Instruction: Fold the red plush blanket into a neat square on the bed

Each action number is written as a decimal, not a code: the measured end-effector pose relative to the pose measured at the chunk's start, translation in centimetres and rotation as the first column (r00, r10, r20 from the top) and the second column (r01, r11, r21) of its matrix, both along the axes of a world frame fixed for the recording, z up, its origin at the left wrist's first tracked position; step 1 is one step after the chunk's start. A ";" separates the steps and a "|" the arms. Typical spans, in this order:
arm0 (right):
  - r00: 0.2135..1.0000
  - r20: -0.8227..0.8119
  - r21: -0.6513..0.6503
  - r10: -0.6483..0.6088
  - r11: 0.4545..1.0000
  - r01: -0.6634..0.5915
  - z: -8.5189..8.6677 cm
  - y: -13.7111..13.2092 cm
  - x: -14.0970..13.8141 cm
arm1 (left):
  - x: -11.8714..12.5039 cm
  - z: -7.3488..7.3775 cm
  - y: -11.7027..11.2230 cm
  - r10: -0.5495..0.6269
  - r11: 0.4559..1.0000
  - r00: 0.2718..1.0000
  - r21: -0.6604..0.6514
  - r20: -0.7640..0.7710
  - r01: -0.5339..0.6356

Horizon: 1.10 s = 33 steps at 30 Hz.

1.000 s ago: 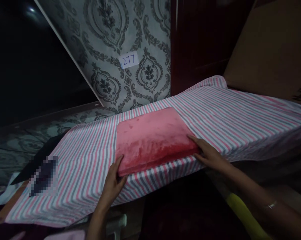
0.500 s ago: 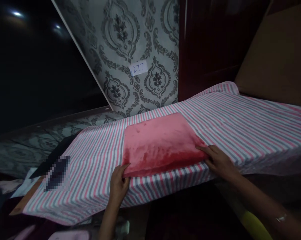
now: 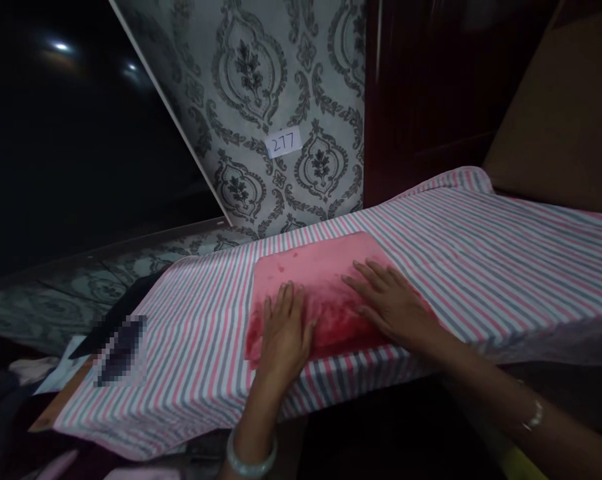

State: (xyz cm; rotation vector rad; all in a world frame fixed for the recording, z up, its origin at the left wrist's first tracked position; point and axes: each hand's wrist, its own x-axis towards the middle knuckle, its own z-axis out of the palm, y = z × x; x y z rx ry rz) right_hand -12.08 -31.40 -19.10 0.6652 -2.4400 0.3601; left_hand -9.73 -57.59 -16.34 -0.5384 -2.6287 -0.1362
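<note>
A folded pink plush cloth lies flat on a surface covered by a pink, grey and white striped sheet. My left hand rests palm down on the near left part of the pink cloth, fingers stretched out. My right hand lies flat on its near right part, fingers spread. Neither hand holds anything. A pale bangle sits on my left wrist and a thin bracelet on my right.
Patterned grey wallpaper with a small white label reading 277 stands behind. A dark wooden panel and a brown board lie at the back right. A blurred dark object sits on the sheet's left end. Something yellow shows low right.
Both hands have left the near corners of the pink cloth and moved up onto its top, now lying flat with fingers extended. The view shifted slightly.
</note>
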 end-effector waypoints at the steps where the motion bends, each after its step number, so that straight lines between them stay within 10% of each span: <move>1: 1.000 0.020 0.046 -0.001 0.999 0.000 -0.3 -0.8 -0.6 | -0.7 -0.2 1.0 0.016 0.999 1.000 -0.047 0.015 -0.015; 9: 0.990 0.139 0.138 -0.029 0.990 0.010 -3.6 -1.6 -1.6 | -2.5 -4.2 1.2 0.084 0.984 0.994 -0.163 0.066 -0.072; 22: 0.977 0.198 0.140 -0.083 0.989 0.056 -3.4 0.8 -1.7 | -1.6 -2.0 -0.8 0.181 0.974 0.967 -0.169 0.181 -0.151; 33: 0.981 0.184 -0.127 -0.063 0.988 0.087 -6.2 4.9 -1.1 | -1.2 -4.4 -5.1 0.173 0.983 0.971 0.040 0.163 -0.181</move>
